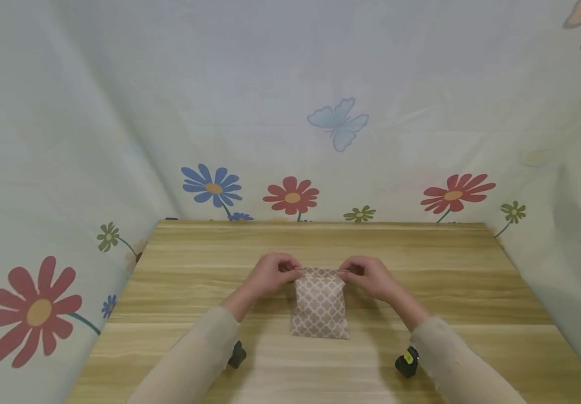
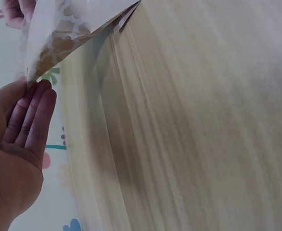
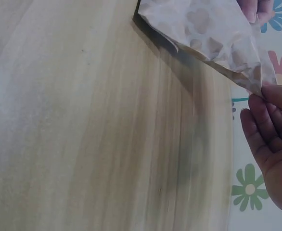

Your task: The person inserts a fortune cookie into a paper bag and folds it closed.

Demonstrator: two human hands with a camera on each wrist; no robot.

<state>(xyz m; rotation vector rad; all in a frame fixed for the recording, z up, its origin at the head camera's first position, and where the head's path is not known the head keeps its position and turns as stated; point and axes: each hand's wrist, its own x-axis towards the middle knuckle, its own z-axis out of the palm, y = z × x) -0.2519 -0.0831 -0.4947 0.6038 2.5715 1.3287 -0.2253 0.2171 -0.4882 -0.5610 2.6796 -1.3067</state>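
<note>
A small flat bag (image 1: 320,308), tan with a white lattice pattern, is held up by its far end over the wooden table. My left hand (image 1: 273,274) pinches its left far corner between thumb and fingers. At the opposite corner my right hand (image 1: 367,276) pinches it the same way. In the left wrist view the bag (image 2: 66,33) slopes from the left hand (image 2: 20,130) toward the table. The right wrist view shows the bag (image 3: 208,38) at the right hand's (image 3: 273,134) thumb and fingertips. Whether anything lies inside cannot be seen.
The wood-grain table (image 1: 194,252) reaches back to a pale cloth backdrop (image 1: 250,101) printed with flowers and a butterfly. A black wrist device (image 1: 238,354) shows beside the left sleeve, and another black device (image 1: 407,362) beside the right sleeve.
</note>
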